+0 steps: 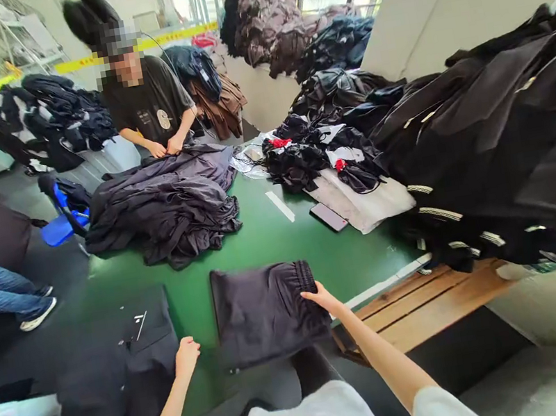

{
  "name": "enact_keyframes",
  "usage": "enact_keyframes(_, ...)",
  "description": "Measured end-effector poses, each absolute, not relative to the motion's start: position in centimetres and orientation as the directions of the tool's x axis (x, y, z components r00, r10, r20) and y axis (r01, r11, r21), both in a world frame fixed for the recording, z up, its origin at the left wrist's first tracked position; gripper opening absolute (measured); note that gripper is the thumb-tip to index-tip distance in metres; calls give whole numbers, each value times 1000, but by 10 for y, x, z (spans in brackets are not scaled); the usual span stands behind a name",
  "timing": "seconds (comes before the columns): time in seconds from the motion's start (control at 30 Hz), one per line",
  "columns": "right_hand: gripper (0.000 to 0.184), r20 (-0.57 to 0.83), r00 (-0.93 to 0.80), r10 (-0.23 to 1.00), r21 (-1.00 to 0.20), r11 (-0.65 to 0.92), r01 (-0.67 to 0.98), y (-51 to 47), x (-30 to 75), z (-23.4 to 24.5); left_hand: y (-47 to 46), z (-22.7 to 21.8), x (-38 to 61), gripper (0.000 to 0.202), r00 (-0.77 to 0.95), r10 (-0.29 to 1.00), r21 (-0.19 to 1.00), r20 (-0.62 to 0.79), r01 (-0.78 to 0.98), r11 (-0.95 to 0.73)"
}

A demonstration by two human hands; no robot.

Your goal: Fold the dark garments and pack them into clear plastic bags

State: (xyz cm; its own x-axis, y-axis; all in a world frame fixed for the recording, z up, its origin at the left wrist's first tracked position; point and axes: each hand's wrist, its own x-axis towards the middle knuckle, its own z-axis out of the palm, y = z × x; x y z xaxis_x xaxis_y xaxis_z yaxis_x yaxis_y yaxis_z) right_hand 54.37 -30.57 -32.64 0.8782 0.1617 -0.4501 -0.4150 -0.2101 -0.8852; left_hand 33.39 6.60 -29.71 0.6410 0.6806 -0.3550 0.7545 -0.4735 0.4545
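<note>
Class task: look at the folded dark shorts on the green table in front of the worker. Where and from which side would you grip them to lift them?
Probably the elastic waistband end of the shorts, from the right. Its gathered edge is thick, faces the right hand already touching it, and overhangs nothing.

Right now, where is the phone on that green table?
The phone lies flat on the green table, right of centre in the head view, against the white fabric and just right of a white strip.

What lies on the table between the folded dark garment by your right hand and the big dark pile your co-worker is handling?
In the head view, only bare green table separates the folded garment from the pile.
</note>
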Motion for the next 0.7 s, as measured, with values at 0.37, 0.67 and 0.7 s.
enact_keyframes(0.37, 66, -168, 910, -379, -587, -703, -401, -311, 572, -351, -157, -303, 529, 34, 991, -7, 670, -137, 88, -737)
enact_keyframes(0.67, 43, -367, 930, -20, -915, -169, -365, -324, 603, -329, -247, -293, 678, 72, 869, 36, 375, -494, 250, -893)
enact_keyframes(0.7, 41, -352, 936, -19, -924, -154, -351, -325, 607, -329, -248, -291, 686, 67, 843, 50, 346, -535, 273, -898)
